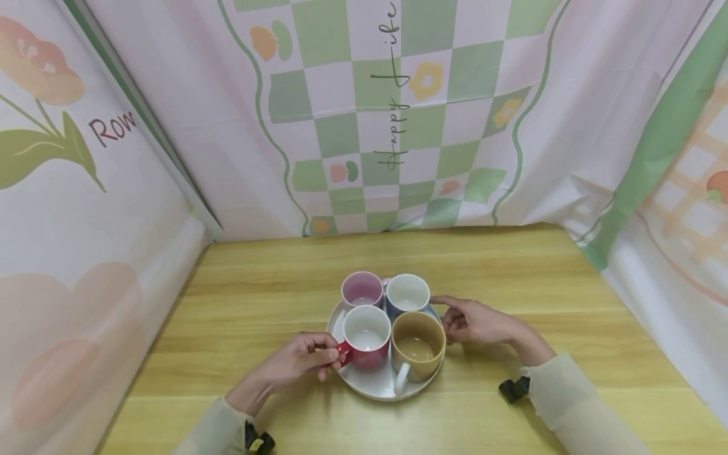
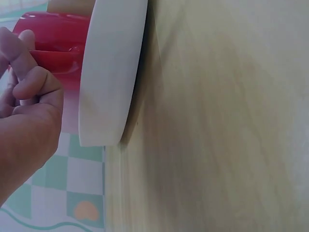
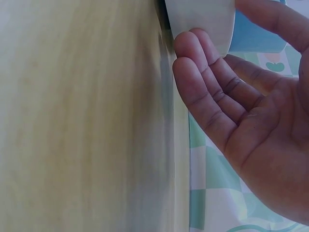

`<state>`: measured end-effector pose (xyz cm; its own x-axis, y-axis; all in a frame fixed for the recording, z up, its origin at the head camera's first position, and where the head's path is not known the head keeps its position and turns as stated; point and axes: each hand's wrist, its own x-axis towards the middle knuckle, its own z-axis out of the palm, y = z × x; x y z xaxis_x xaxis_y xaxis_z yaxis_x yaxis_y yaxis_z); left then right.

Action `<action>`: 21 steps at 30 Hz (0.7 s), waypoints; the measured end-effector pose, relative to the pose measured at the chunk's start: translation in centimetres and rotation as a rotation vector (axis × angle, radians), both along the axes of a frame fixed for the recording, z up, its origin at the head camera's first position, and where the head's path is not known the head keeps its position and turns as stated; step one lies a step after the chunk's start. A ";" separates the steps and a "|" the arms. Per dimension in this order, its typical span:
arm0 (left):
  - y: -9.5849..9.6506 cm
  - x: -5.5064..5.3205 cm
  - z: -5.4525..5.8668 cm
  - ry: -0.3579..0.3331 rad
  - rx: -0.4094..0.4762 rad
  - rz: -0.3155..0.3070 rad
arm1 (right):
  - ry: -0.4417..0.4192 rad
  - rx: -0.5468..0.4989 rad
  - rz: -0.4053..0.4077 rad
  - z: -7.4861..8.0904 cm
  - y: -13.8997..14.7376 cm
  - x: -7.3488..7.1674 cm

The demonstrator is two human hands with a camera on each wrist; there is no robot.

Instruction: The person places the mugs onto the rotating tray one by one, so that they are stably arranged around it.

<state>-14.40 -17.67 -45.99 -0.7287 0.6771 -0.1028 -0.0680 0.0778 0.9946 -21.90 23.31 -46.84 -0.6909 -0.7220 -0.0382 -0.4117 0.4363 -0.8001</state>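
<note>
A round white dish with a raised wall (image 1: 375,387) stands on the table, and several mugs crowd upright in it. By its handle my left hand (image 1: 304,360) pinches the red mug (image 1: 370,359), white inside, at the front left; the left wrist view shows thumb and fingers at that red handle (image 2: 58,60). At the dish's right side is my right hand (image 1: 480,322), index finger stretched towards the blue mug (image 1: 408,294) with a white inside. Its other fingers (image 3: 193,87) are loosely bent against the dish wall (image 3: 200,19). A tan mug (image 1: 418,344) with a white handle stands front right, a pink mug (image 1: 362,289) back left.
Under the dish is a light wooden table (image 1: 256,272). A curtain with green checks (image 1: 375,133) hangs behind its back edge, with printed fabric panels on the left (image 1: 85,253) and right (image 1: 677,253). Black wrist devices (image 1: 514,390) sit at both sleeves.
</note>
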 end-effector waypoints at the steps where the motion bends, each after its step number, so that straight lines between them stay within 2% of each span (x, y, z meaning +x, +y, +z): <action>1: 0.0 -0.1 0.0 0.001 -0.005 -0.002 | -0.002 0.003 -0.001 0.0 0.0 0.0; 10: -0.1 -0.8 -0.4 0.000 -0.070 -0.013 | -0.003 0.011 -0.001 0.0 0.1 -0.1; 17: 0.1 -1.2 0.0 -0.039 -0.095 -0.013 | -0.015 -0.010 0.001 0.2 0.1 0.0; 21: 0.2 -1.1 0.3 -0.039 -0.107 -0.012 | -0.032 -0.014 -0.001 0.1 0.2 0.0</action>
<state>-15.51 -17.50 -45.68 -0.7146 0.6694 -0.2031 -0.1052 0.1842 0.9772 -21.95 23.52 -46.70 -0.6905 -0.7216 -0.0500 -0.3854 0.4255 -0.8188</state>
